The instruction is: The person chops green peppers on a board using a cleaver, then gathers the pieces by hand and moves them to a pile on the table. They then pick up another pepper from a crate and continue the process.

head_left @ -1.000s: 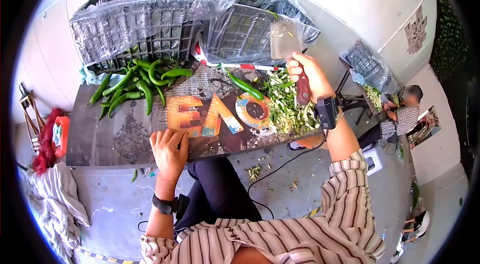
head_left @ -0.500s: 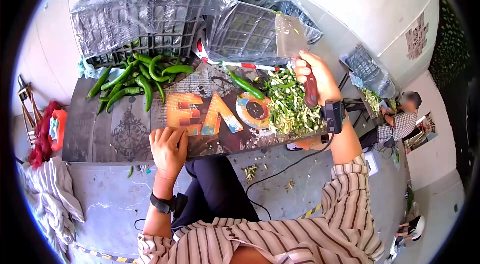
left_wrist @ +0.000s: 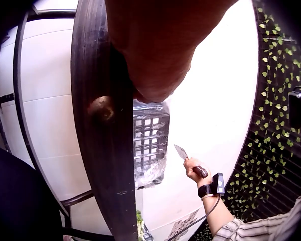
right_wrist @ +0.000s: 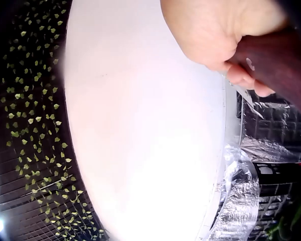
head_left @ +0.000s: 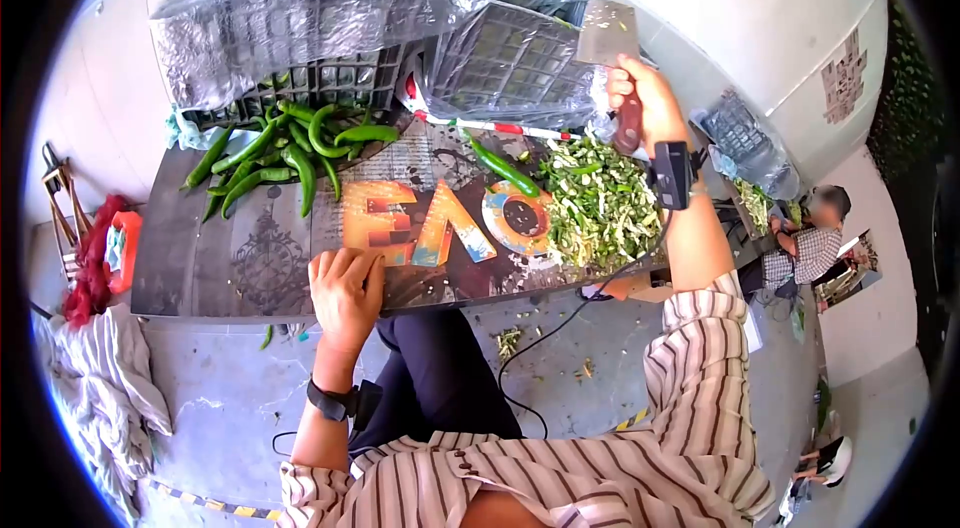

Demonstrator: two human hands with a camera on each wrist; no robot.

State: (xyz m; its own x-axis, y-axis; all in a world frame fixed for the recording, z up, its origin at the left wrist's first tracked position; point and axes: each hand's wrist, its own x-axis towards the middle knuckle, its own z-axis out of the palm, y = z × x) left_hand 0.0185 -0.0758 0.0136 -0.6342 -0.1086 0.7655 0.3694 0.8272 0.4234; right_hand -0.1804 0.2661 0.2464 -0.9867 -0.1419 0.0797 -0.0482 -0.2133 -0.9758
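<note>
My right hand [head_left: 650,103] grips the brown handle of a cleaver [head_left: 607,33], raised over the right part of the table, its blade pointing away from me. In the right wrist view the fingers wrap round the handle [right_wrist: 273,63]. Chopped green peppers [head_left: 600,218] lie heaped below that hand, with one whole green pepper [head_left: 508,170] beside the heap. My left hand [head_left: 345,293] rests on the near edge of the table [head_left: 195,273], holding nothing. A pile of whole green peppers [head_left: 300,153] lies at the back left of the tabletop.
Plastic-wrapped black crates [head_left: 300,33] line the table's back, a red-and-white strip [head_left: 510,130] running along them. A black cable [head_left: 560,333] trails from my right wrist. Another person [head_left: 800,248] sits at a farther table on the right. Cloth [head_left: 105,378] lies at the left.
My right hand has lifted the cleaver higher and farther from me, away from the chopped heap. The left hand has stayed at the table edge. The head view has shifted slightly.
</note>
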